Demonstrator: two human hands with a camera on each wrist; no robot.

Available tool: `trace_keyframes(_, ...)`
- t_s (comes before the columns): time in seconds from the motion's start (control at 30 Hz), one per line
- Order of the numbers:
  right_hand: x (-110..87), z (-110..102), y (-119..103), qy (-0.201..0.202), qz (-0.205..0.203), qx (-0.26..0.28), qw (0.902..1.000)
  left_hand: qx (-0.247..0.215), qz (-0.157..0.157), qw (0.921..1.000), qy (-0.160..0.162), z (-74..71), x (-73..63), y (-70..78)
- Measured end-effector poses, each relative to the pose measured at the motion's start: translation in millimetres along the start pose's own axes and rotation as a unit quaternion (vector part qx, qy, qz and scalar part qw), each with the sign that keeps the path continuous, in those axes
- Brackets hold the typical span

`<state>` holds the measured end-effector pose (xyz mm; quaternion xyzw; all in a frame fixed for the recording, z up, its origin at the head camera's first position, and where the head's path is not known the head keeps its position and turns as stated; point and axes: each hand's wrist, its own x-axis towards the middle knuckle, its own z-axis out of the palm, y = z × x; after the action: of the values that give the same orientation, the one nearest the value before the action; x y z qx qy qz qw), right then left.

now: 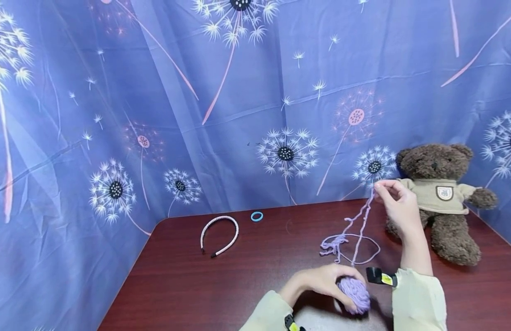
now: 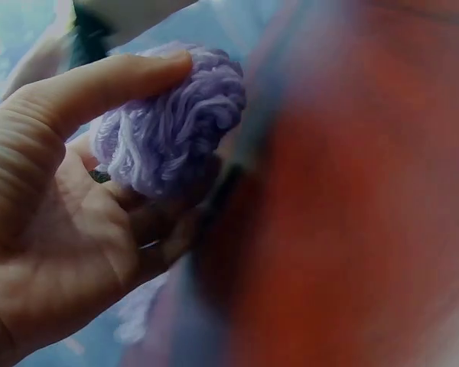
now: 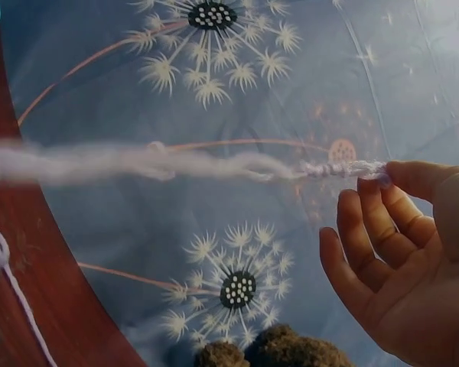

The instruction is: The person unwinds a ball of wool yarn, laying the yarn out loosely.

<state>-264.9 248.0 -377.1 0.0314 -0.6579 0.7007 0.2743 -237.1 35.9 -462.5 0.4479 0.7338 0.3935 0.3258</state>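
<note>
My left hand (image 1: pixel 327 281) grips a ball of lilac yarn (image 1: pixel 355 294) low over the front of the table. In the left wrist view the thumb lies across the yarn ball (image 2: pixel 176 122), with the fingers round its other side. My right hand (image 1: pixel 400 207) is raised at the right and pinches a lilac yarn strand (image 1: pixel 366 214) between thumb and fingertips. From there the strand runs down toward the ball. The right wrist view shows the pinched strand (image 3: pixel 336 170) stretched out and twisted. A loose tangle of yarn (image 1: pixel 335 243) with a wide loop lies on the table behind the ball.
A brown teddy bear (image 1: pixel 437 197) in a beige shirt sits at the back right, close by my right forearm. A white headband (image 1: pixel 219 235) and a small blue ring (image 1: pixel 257 216) lie toward the back left of the dark red table (image 1: pixel 189 285). A blue dandelion-print curtain (image 1: pixel 247 101) hangs behind.
</note>
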Motion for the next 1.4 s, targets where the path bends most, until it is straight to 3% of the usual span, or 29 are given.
trace_keyframes(0.1,0.2,-3.9,0.0,0.029,0.01,0.043,0.9986,-0.07,0.01,0.9973,0.022,-17.7,-12.3,-0.3)
trace_keyframes(0.23,2.0,-9.3,0.5,0.078,0.025,0.09,0.9926,-0.087,0.053,0.9928,0.063,-48.5,-32.6,1.8)
trace_keyframes(0.37,4.0,-13.6,0.3,0.129,0.052,0.1,0.9852,-0.102,0.086,0.9807,0.142,-77.4,-56.8,0.8)
trace_keyframes(0.43,4.8,-14.7,-0.3,0.148,0.064,0.107,0.9811,-0.147,0.099,0.9675,0.18,-89.0,-69.5,-1.2)
trace_keyframes(0.6,7.1,-16.3,0.4,0.169,0.074,0.12,0.9754,-0.254,0.133,0.9244,0.252,-110.7,-99.1,-2.5)
trace_keyframes(0.7,8.7,-18.8,1.9,0.177,0.077,0.118,0.9741,-0.267,0.136,0.9085,0.292,-120.0,-111.9,-0.8)
trace_keyframes(0.83,8.8,-23.6,4.5,0.197,0.083,0.125,0.9689,-0.269,0.123,0.8936,0.337,-128.4,-124.7,2.2)
trace_keyframes(0.9,8.2,-25.5,6.9,0.202,0.084,0.123,0.9681,-0.274,0.123,0.8801,0.368,-130.0,-129.6,4.5)
trace_keyframes(1.0,5.4,-28.5,12.1,0.192,0.097,0.049,0.9754,-0.291,0.129,0.8496,0.421,-128.5,-130.9,8.3)
trace_keyframes(1.07,3.5,-28.7,15.1,0.173,0.108,-0.017,0.9788,-0.296,0.133,0.8353,0.443,-127.0,-127.5,11.7)
trace_keyframes(1.1,2.6,-27.9,16.1,0.163,0.113,-0.051,0.9788,-0.297,0.133,0.8325,0.448,-126.2,-124.8,13.6)
trace_keyframes(1.17,1.5,-23.9,17.7,0.148,0.113,-0.108,0.9767,-0.296,0.132,0.8342,0.446,-125.5,-118.1,17.8)
trace_keyframes(1.27,1.9,-11.5,17.8,0.12,0.092,-0.134,0.9794,-0.293,0.127,0.8421,0.435,-125.3,-108.7,22.1)
trace_keyframes(1.4,0.7,13.3,14.9,0.066,0.035,-0.17,0.9826,-0.299,0.125,0.8454,0.425,-124.4,-101.8,24.6)
